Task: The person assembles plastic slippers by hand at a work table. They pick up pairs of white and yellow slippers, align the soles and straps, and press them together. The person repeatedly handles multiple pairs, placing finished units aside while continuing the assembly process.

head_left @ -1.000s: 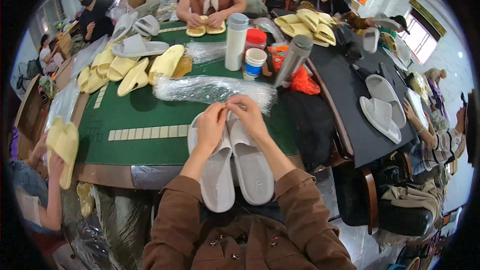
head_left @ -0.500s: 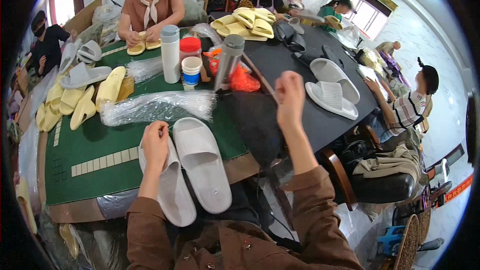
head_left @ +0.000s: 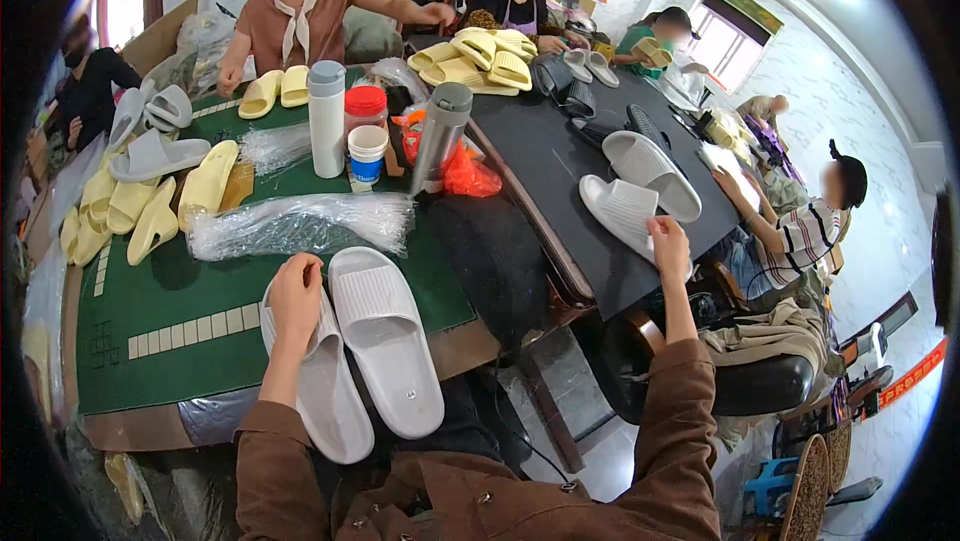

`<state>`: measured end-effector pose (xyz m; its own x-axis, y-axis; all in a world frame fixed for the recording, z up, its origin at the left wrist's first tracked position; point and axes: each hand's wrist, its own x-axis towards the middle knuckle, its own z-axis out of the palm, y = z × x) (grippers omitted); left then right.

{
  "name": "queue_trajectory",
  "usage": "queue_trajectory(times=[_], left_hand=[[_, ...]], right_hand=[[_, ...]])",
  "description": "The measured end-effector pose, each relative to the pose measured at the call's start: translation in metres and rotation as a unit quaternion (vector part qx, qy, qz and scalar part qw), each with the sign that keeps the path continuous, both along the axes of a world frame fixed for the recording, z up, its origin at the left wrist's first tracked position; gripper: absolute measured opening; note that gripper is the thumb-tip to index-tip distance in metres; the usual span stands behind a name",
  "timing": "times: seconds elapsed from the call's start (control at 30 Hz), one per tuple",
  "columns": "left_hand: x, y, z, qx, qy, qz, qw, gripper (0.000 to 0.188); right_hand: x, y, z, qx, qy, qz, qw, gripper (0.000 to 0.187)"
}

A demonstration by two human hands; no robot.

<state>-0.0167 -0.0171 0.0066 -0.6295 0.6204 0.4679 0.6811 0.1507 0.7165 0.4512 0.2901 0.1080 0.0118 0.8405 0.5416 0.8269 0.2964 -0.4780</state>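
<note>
A pair of light grey slippers lies at the near edge of the green mat: the left slipper (head_left: 330, 396) partly under my left hand (head_left: 297, 303), the right slipper (head_left: 385, 341) beside it. The fingers of my left hand are curled together over the strap; whatever they may pinch is hidden. Out to the right, my right hand (head_left: 670, 249) is closed on the heel end of a pale slipper (head_left: 615, 209) on the black tabletop. Another pale slipper (head_left: 655, 173) lies against that one on its far side.
Beyond the grey pair lies a bundle of clear plastic strips (head_left: 300, 226). Behind it stand a white bottle (head_left: 327, 121), a paper cup (head_left: 367, 156), a red-lidded jar (head_left: 366, 106) and a steel flask (head_left: 441, 136). Yellow slippers (head_left: 155, 221) cluster at left. Several people sit around.
My right hand has swung right and down from mid-air onto the pale slipper. That pair sits nearer and further left in view. Across the table, a person has let go of yellow slippers.
</note>
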Motion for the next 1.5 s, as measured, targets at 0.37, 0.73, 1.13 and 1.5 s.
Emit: queue_trajectory(times=[0.37,0.73,1.13,1.5], left_hand=[[0.002,0.000,0.001,-0.005,-0.004,-0.010,1.000,0.007],[0.002,-0.002,0.005,-0.006,-0.002,-0.008,1.000,0.008],[-0.001,-0.002,-0.002,-0.006,0.002,-0.006,1.000,0.008],[0.003,-0.004,0.004,-0.023,-0.011,0.002,1.000,0.008]], right_hand=[[-0.033,-0.107,0.034,-0.164,0.130,0.300,0.931,0.018],[-0.042,-0.035,0.001,0.027,0.064,0.110,0.991,0.024],[-0.020,0.046,-0.001,-0.041,-0.054,0.073,0.995,0.076],[-0.070,0.029,-0.003,-0.006,-0.079,0.185,0.979,0.048]])
